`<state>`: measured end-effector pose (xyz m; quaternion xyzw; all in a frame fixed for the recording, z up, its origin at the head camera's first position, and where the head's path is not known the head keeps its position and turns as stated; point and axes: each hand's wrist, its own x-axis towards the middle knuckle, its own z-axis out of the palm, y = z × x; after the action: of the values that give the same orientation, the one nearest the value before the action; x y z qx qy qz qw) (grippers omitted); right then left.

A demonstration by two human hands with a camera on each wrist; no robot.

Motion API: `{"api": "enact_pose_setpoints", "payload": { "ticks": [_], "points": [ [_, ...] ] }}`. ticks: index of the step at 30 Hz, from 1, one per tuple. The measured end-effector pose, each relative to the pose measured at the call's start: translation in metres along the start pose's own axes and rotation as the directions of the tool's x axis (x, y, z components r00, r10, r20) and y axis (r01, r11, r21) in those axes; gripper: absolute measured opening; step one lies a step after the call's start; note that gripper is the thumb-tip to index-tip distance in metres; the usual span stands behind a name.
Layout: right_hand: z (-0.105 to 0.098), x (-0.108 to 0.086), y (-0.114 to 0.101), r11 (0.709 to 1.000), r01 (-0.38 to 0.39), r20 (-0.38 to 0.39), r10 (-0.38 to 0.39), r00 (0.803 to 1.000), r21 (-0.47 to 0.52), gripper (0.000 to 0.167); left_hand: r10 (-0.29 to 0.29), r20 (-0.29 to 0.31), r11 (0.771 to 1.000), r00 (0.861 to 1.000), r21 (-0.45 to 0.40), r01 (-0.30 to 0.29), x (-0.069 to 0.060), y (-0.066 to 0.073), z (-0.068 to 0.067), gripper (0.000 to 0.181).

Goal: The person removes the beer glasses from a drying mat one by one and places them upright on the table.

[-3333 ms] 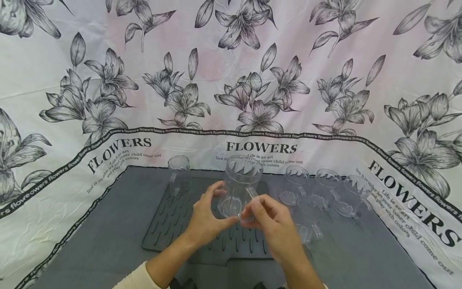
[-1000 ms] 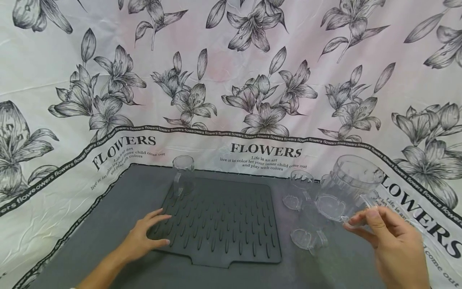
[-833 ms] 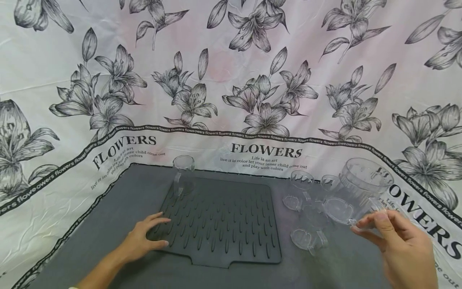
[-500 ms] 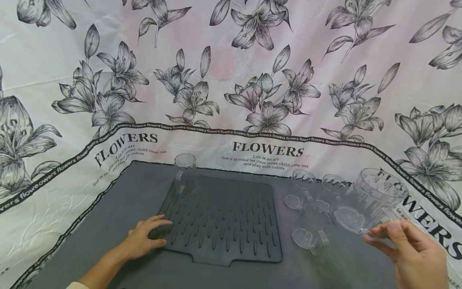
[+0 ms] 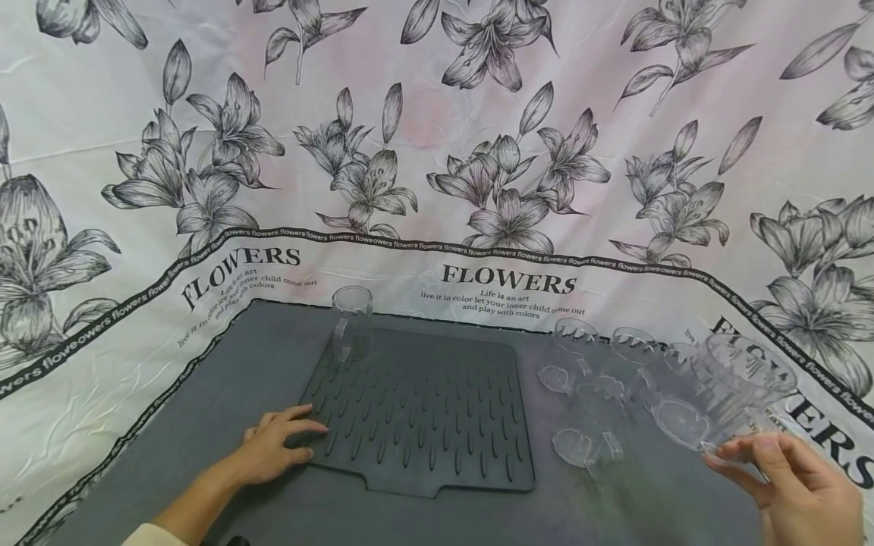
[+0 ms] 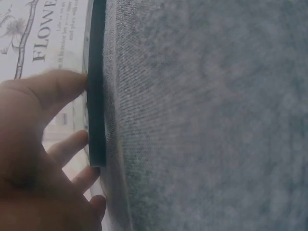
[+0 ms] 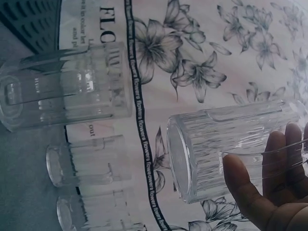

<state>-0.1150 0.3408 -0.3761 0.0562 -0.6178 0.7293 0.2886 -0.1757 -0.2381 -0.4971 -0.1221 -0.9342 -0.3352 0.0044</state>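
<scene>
At the right, my right hand [image 5: 795, 470] grips the handle of a clear ribbed mug [image 5: 724, 390]. In the right wrist view the held mug [image 7: 226, 154] is off the table, its base showing, with fingers and thumb [image 7: 236, 168] around the handle. My left hand [image 5: 269, 447] rests at the left edge of a black drying mat [image 5: 423, 478], its fingers loosely spread. Seen from the left wrist, the thumb and fingertips touch the upper face of the mat [image 6: 96, 115]. Another clear mug [image 5: 352, 326] stands upright on the mat's back left corner.
Several clear mugs stand right of the mat: one in front [image 5: 580, 447], others behind, such as the back left one [image 5: 575, 353]. One at the back right [image 5: 681, 355] is partly hidden by the held mug. A floral cloth [image 5: 423, 189] hangs behind the grey table [image 5: 205, 402].
Earlier both hands were at the mug above the mat. My left hand has let go and moved to the mat's left edge. My right hand has carried the mug right, lately also lower.
</scene>
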Motion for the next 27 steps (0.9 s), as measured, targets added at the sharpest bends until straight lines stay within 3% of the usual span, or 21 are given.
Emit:
{"api": "enact_pose_setpoints", "payload": {
  "ticks": [5,15,19,23,27],
  "points": [
    [-0.006,-0.001,0.010,0.999,0.003,-0.003,-0.003,1.000,0.032,0.018,0.003,-0.005,1.000,1.000,-0.006,-0.003,-0.001,-0.004,0.001,0.030],
    [-0.024,-0.005,0.040,0.998,-0.026,0.064,0.023,0.998,0.051,0.018,0.023,-0.026,1.000,0.999,-0.016,-0.023,0.001,-0.011,0.003,0.031],
    [-0.031,-0.006,0.057,0.994,-0.037,0.106,0.026,0.994,0.101,0.018,0.022,-0.020,1.000,1.000,-0.019,-0.022,0.001,-0.013,0.003,0.031],
    [-0.039,-0.008,0.073,0.977,-0.036,0.189,-0.004,0.982,0.212,0.019,0.025,-0.014,1.000,1.000,-0.012,-0.026,0.001,-0.014,0.001,0.031],
    [-0.044,-0.009,0.084,0.969,-0.051,0.207,0.000,0.978,0.241,0.019,0.021,-0.015,1.000,1.000,-0.008,-0.021,0.001,-0.015,0.003,0.031]
  ]
}}
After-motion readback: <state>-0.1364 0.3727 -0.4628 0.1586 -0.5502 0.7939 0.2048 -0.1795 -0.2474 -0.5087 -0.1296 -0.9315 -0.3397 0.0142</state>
